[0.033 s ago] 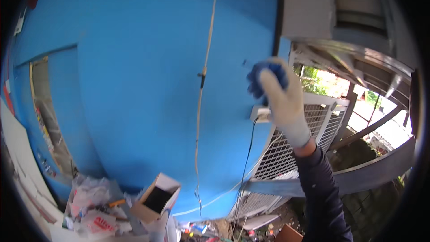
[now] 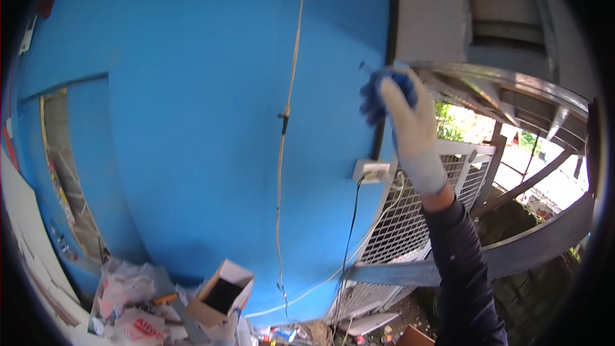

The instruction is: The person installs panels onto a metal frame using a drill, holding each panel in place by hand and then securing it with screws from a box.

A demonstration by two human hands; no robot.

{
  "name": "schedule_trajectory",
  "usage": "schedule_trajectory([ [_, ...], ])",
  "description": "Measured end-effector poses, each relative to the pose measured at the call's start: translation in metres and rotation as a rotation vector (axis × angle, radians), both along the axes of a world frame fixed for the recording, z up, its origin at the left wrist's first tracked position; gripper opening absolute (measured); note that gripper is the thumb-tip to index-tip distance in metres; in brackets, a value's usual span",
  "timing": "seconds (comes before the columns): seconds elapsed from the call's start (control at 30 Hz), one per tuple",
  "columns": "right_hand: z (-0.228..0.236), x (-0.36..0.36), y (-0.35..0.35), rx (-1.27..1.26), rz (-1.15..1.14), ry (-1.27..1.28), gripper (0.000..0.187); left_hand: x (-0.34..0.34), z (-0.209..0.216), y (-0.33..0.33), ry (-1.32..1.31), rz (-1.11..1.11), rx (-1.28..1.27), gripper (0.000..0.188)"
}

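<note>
My right hand (image 2: pixel 400 106), in a white knit glove with blue coating on palm and fingers, is raised in front of the right edge of the blue wall (image 2: pixel 205 122). Its fingers are curled and the thumb lies across them. Just above the fingertips shows a small dark tip (image 2: pixel 364 66); the rest of whatever it belongs to is hidden. Below the hand, a white socket box (image 2: pixel 371 171) is fixed to the wall with a black cord plugged in. My left hand is out of view.
A pale cable (image 2: pixel 296 51) with a dark joint hangs down the wall. At lower left are plastic bags (image 2: pixel 128 288) and an open cardboard box (image 2: pixel 221 291). A white metal grille (image 2: pixel 400 221) and a curved grey beam (image 2: pixel 538 243) stand at right. Litter covers the ground below.
My right hand has risen along the wall's edge, further above the socket box, and the small dark tip has moved up with it. The view has shifted slightly.
</note>
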State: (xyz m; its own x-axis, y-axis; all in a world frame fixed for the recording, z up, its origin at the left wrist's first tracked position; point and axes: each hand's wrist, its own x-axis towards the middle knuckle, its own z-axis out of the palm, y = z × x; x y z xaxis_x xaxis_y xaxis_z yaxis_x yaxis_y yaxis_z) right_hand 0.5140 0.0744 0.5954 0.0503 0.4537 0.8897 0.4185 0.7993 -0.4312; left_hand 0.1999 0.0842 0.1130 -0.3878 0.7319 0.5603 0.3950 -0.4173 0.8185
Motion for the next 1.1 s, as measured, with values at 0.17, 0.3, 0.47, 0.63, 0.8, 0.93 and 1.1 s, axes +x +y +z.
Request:
schedule_trajectory([
  [0.17, 0.160, 0.066, 0.005, 0.297, -0.028, 0.150, 0.029, -0.013, -0.019, -0.003, -0.038, 0.032, -0.039, 0.097],
  [0.3, 0.257, 0.081, 0.012, 0.348, -0.055, 0.118, 0.036, -0.023, -0.031, -0.003, -0.075, 0.075, -0.055, 0.097],
  [0.47, 0.342, 0.092, -0.001, 0.446, 0.026, 0.315, 0.031, -0.032, -0.039, 0.001, -0.103, 0.087, -0.056, 0.098],
  [0.63, 0.372, 0.094, -0.005, 0.422, 0.045, 0.362, 0.032, -0.038, -0.044, -0.005, -0.113, 0.103, -0.072, 0.098],
  [0.8, 0.388, 0.097, -0.001, 0.402, 0.148, 0.461, 0.024, -0.042, -0.044, -0.009, -0.127, 0.124, -0.080, 0.099],
  [0.93, 0.397, 0.096, 0.004, 0.416, 0.114, 0.448, 0.024, -0.044, -0.044, -0.009, -0.126, 0.135, -0.091, 0.100],
  [1.1, 0.410, 0.094, 0.007, 0.385, 0.110, 0.472, 0.022, -0.047, -0.046, -0.013, -0.135, 0.154, -0.101, 0.100],
])
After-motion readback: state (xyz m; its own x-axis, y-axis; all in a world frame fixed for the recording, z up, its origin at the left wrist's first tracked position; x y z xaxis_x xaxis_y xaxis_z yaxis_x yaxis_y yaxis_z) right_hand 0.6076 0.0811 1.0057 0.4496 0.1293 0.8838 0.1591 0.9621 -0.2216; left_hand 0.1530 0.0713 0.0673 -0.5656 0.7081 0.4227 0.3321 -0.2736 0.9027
